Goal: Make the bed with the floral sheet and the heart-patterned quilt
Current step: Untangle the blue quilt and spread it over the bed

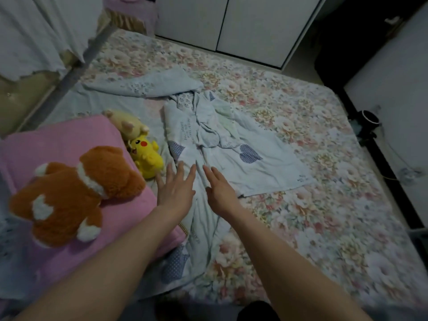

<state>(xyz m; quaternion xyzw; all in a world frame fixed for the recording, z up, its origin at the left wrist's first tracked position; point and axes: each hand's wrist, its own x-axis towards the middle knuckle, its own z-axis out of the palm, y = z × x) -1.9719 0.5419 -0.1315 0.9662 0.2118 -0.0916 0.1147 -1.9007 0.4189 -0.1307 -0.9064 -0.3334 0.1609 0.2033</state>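
Left of frame: pink pillow (69, 140) on the bed, brown plush (76, 193) lying on it. Just right of the pillow, a cream plush (127, 122) and a yellow plush (146, 156), touching each other, the yellow one nearer the camera.

Lower centre: left hand (176, 188) palm down, fingers straight and spread wide, holding nothing, its fingertips over the near part of the heart-patterned quilt (254, 163). Right hand (220, 191) just beside it, also palm down, fingers straight and close together, holding nothing. Could not tell whether either palm pressed on the cloth.

Quilt pale blue, crumpled, not spread. Long axis ran from the bottom centre of the frame up toward the upper centre. Near end bunched into a narrow rope between the forearms. One flat panel with a blue heart patch lay out to the right of the hands. Far end was twisted and folded over, a corner pointing to the upper left.

Centre to right: floral sheet (324, 181) lay flat over the mattress, under the quilt, reaching the bed's right edge. Upper centre: white wardrobe doors (231, 19) beyond the bed.
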